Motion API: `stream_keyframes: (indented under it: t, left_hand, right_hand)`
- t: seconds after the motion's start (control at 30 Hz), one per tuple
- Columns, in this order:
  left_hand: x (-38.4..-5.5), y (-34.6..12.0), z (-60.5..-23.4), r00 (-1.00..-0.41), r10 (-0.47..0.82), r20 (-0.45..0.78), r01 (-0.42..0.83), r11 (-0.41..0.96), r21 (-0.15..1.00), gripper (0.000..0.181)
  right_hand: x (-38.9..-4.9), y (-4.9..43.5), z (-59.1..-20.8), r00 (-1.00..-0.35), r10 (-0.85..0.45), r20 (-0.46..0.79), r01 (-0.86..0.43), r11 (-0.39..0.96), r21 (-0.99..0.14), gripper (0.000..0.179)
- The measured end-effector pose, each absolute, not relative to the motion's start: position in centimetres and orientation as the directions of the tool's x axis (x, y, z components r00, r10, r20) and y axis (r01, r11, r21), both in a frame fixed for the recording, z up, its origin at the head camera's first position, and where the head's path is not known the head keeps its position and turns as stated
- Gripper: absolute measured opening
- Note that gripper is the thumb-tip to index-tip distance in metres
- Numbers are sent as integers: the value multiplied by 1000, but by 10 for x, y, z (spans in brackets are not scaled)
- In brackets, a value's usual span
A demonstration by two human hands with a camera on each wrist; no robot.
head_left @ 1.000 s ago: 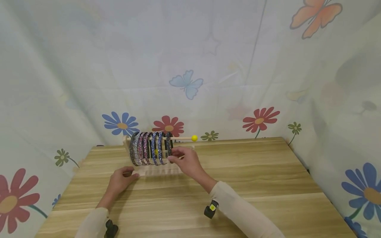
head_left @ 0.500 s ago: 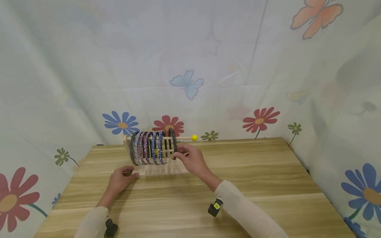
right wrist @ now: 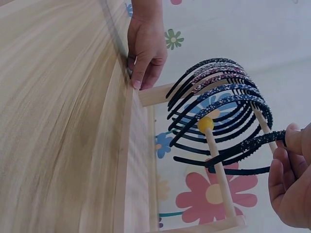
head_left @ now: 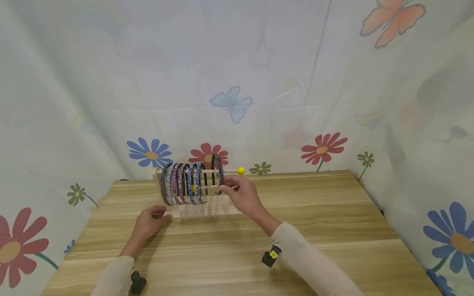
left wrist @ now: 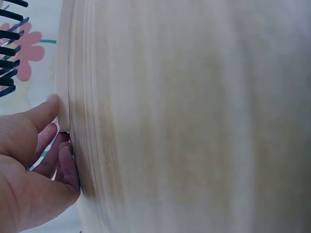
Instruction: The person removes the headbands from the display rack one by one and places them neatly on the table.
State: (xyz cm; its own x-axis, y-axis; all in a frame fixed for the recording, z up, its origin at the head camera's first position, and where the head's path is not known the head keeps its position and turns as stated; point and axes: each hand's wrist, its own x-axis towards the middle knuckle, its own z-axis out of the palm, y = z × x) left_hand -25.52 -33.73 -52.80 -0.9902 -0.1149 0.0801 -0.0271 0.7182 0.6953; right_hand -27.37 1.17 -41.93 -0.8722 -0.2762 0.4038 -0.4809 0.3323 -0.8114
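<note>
A wooden headband rack (right wrist: 131,179) with slim rods stands on the table, a row of glittery toothed headbands (head_left: 181,183) hanging at its left part. Between thumb and fingers my right hand (head_left: 246,195) pinches a black glitter headband (head_left: 221,166) by its lower side. That headband is apart from the others, still around the rods in the head view. A yellow ball (head_left: 241,170) caps one rod just right of it. My left hand (head_left: 148,222) grips the rack's base at its near left corner, thumb (left wrist: 47,108) on the board and fingers curled at its end.
The wood-grain table (head_left: 296,255) reaches back to a pale cloth (head_left: 289,82) printed with flowers and butterflies. Black wrist cameras (head_left: 269,257) hang under both sleeves.
My right hand has drawn the black glitter headband rightward and slightly up, widening the gap from the row. My left hand has stayed at the rack's corner.
</note>
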Motion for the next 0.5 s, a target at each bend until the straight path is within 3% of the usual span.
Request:
stream_keyframes:
  t: [0.5]
  left_hand:
    - [-255,-336,-527,-989,-120,91,-24,723,691,47]
  right_hand:
    - [-272,18,-406,-853,-261,452,-517,303,-801,26]
